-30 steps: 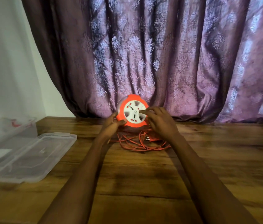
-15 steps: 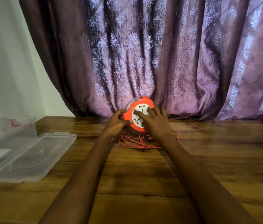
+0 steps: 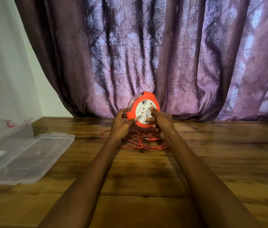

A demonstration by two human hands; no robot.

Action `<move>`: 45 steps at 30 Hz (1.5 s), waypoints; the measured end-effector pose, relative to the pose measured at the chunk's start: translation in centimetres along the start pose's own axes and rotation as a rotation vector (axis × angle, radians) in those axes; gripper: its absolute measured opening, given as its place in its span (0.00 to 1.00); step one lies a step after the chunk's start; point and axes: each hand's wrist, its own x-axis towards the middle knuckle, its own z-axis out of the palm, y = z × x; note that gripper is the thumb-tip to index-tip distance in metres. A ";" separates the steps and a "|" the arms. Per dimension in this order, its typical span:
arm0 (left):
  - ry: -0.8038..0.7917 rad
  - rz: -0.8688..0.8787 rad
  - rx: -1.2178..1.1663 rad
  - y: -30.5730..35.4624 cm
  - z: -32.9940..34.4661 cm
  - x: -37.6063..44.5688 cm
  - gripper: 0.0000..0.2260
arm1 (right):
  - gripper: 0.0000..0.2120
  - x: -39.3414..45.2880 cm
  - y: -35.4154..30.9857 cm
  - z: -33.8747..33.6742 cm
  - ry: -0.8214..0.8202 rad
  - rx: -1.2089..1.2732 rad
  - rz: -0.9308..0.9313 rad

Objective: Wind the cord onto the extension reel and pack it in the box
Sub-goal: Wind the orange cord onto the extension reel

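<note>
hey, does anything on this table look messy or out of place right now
Only the orange cord: it lies in a loose tangle on the table under the reel, not wound on. Both hands, left hand and right hand, hold the reel upright. The clear box and its lid sit open at the left.

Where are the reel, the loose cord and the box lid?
reel (image 3: 144,111), head view, white socket face.
loose cord (image 3: 146,145), head view, tangled loops on the table.
box lid (image 3: 31,155), head view, clear flat panel.

Home room, purple patterned curtain (image 3: 163,55), wooden table (image 3: 228,153), white wall (image 3: 3,63)
</note>
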 end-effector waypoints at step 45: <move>0.103 -0.187 -0.358 2.0 -1.0 0.3 0.15 | 0.13 -3.2 -0.2 2.3 0.104 -0.845 -0.609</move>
